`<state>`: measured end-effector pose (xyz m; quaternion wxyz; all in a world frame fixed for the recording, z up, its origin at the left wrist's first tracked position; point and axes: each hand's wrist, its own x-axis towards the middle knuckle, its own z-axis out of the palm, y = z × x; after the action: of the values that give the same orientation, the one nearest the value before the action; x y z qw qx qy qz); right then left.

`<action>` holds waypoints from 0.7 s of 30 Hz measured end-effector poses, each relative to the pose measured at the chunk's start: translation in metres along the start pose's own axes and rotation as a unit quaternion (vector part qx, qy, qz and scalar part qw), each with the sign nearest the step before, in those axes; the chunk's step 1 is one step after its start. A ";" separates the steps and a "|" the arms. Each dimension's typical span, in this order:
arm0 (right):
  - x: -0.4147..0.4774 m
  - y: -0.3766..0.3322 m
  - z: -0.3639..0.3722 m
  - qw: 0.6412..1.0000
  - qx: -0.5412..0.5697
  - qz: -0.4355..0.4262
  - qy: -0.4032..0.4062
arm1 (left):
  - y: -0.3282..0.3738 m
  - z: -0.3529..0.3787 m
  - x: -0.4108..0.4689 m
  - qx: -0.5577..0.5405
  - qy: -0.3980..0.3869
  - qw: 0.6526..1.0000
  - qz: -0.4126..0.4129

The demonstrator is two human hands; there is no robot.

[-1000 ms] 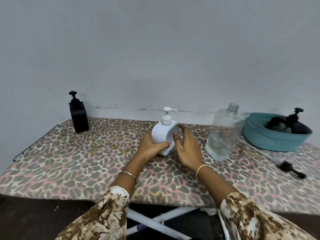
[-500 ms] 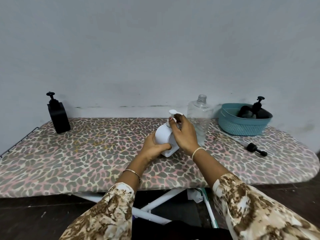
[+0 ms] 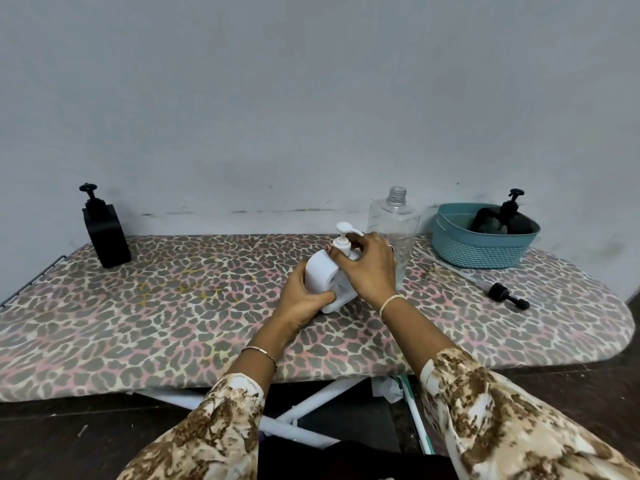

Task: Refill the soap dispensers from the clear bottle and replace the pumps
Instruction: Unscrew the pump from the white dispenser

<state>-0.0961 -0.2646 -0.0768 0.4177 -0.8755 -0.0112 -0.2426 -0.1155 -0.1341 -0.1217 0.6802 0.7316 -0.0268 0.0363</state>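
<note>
White rounded soap dispenser (image 3: pixel 320 273), left hand (image 3: pixel 301 301) tight around its body, right hand (image 3: pixel 370 268) tight around its pump (image 3: pixel 342 239).

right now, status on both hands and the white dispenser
Left hand grips white rounded plastic soap dispenser. Right hand pinches its white pump at the neck. Uncapped clear plastic bottle upright close behind.

A plain grey wall (image 3: pixel 311 98) stands far behind the leopard-print surface (image 3: pixel 138 323), whose white legs (image 3: pixel 313 398) stand on a dark floor (image 3: pixel 52 438).
</note>
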 end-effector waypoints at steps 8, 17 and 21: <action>0.008 -0.007 -0.004 0.999 -0.031 -0.011 -0.024 | -0.006 -0.003 0.006 0.036 0.015 0.999 0.033; 0.019 0.002 -0.010 0.987 0.067 -0.012 -0.147 | -0.006 -0.022 0.020 -0.037 -0.068 0.996 -0.038; 0.014 0.000 -0.015 0.985 0.121 0.003 -0.123 | -0.008 -0.017 0.016 -0.044 -0.054 0.997 -0.032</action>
<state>-0.0897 -0.2784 -0.0628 0.5165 -0.8419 -0.0892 -0.1285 -0.0996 -0.1162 -0.1271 0.7104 0.7021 -0.0417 -0.0257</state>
